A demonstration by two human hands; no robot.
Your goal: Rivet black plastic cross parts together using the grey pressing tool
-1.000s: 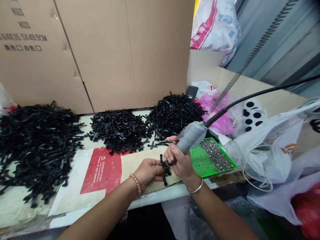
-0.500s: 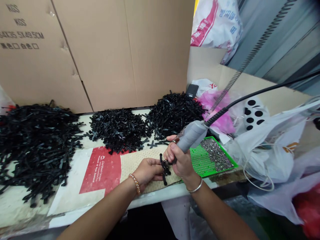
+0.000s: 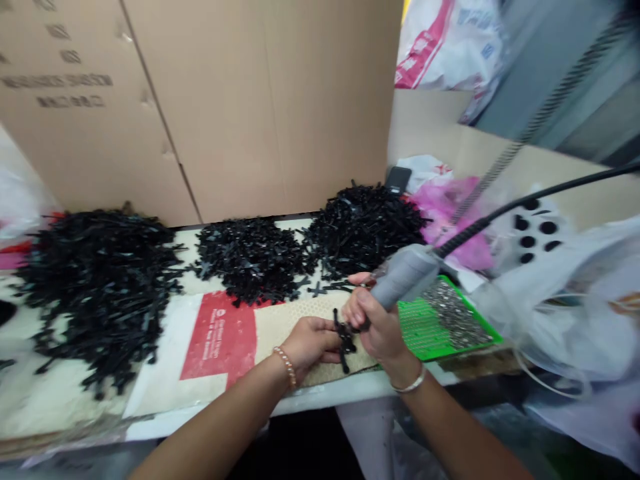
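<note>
Corrugated cardboard sheets (image 3: 260, 113) wall off the tabletop (image 3: 305, 403), where matte black crosses (image 3: 253, 260), apparently plastic, lie heaped. On a honeycomb-textured mat (image 3: 290, 327), the left hand (image 3: 313, 347) pinches a small cluster of crosses (image 3: 345, 340); the right hand (image 3: 380, 327) clamps a grey corded tool (image 3: 405, 277) just beside it, near a green perforated tray (image 3: 430, 330).

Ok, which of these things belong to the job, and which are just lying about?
In use: left hand, on a black plastic cross; right hand, gripping a grey tool handpiece; green perforated tray of silver studs; heaped black plastic crosses.
Lying about: pink plastic bag; white plastic bag; brown cardboard sheets.
</note>
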